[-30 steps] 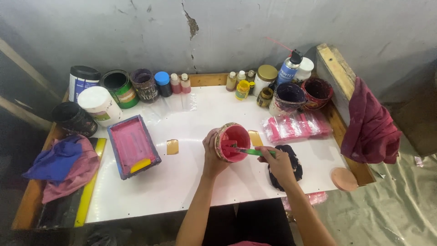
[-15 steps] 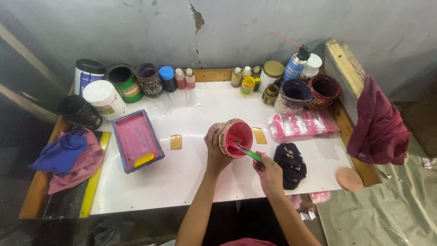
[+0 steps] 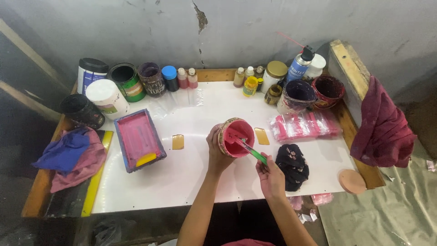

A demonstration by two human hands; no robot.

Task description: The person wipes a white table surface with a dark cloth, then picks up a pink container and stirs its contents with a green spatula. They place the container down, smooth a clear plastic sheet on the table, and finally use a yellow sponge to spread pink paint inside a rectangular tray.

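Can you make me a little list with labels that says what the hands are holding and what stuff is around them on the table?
left hand: grips the tilted round tub of pink paint
right hand: holds a green-handled stirring stick, tip in the paint
beside right hand: black patterned cloth
left of tub: blue rectangular tray coated in pink
surface: white tabletop
back edge: row of paint cans and small bottles

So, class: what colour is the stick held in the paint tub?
Green, its tip smeared pink; the stick shows best in the head view.
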